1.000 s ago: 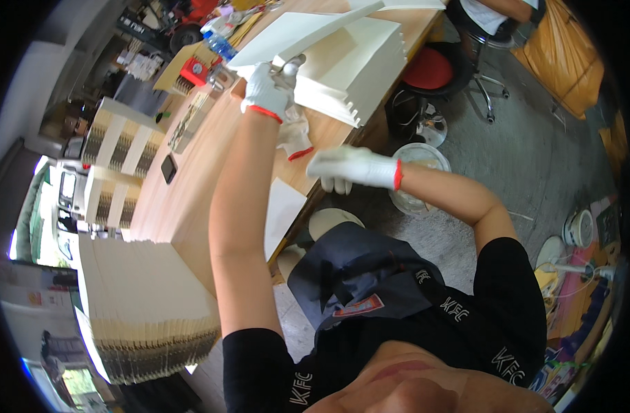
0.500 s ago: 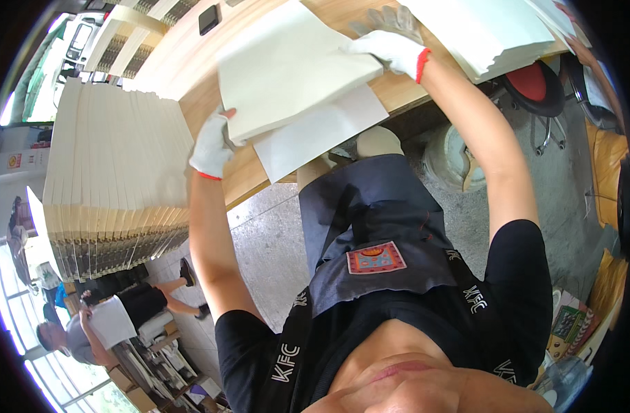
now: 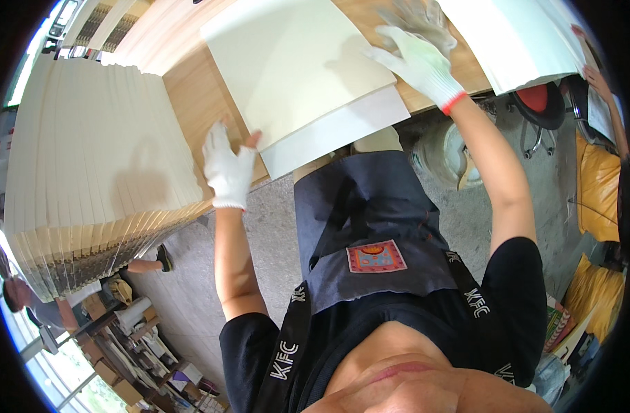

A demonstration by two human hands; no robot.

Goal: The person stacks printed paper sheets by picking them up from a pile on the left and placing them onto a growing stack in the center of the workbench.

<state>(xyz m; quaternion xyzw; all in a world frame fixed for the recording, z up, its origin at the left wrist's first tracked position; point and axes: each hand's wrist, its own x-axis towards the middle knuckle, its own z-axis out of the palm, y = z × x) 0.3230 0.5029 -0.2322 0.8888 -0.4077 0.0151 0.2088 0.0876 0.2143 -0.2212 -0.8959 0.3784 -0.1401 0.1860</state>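
A large cream board (image 3: 294, 65) lies flat on the wooden table, over a white sheet (image 3: 342, 131) whose near strip sticks out. My left hand (image 3: 229, 168), in a white glove with a bare thumb tip, is open beside the board's near left corner, its thumb close to the edge. My right hand (image 3: 420, 65), gloved in white with a red cuff, hovers at the board's right edge with fingers spread and holds nothing. Just beyond it is a greyish glove (image 3: 415, 20), partly hidden by my fingers.
A tall stack of cream boards (image 3: 95, 144) stands on the left. White sheets (image 3: 515, 41) are piled at the right of the table (image 3: 191, 103). Below are a round pale drum (image 3: 442, 162) and a red-seated stool (image 3: 533, 98). Another person's arm (image 3: 597, 82) shows far right.
The cream board, tilted and held before, now lies flat. Both hands have let go and moved outward from it. My view has shifted, and the person at the left is now mostly hidden.
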